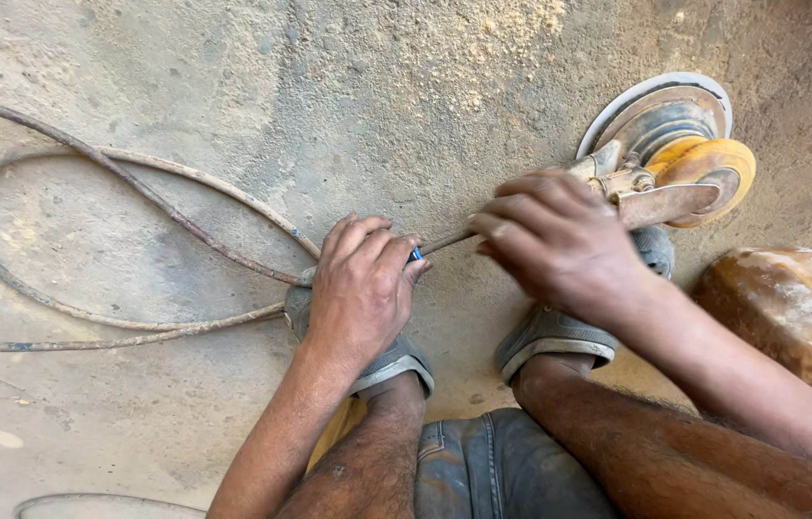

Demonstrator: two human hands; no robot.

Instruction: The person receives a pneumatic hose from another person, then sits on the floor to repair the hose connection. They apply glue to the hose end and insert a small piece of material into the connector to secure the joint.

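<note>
Head view: our left hand [360, 288] closes its fingers [368, 235] around a screwdriver [444, 240] (blue handle barely showing), while our right hand [560, 240] grips the angle grinder [665, 159].

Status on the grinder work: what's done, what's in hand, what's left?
Done: the grinder lies on its side on the dusty floor, guard and yellow disc exposed; its cable sits looped to the left. In hand: the left hand grips a blue-handled screwdriver, shaft pointing at the grinder's head, while the right hand covers the body. Left: the disc is still mounted; nothing removed lies nearby.
</note>
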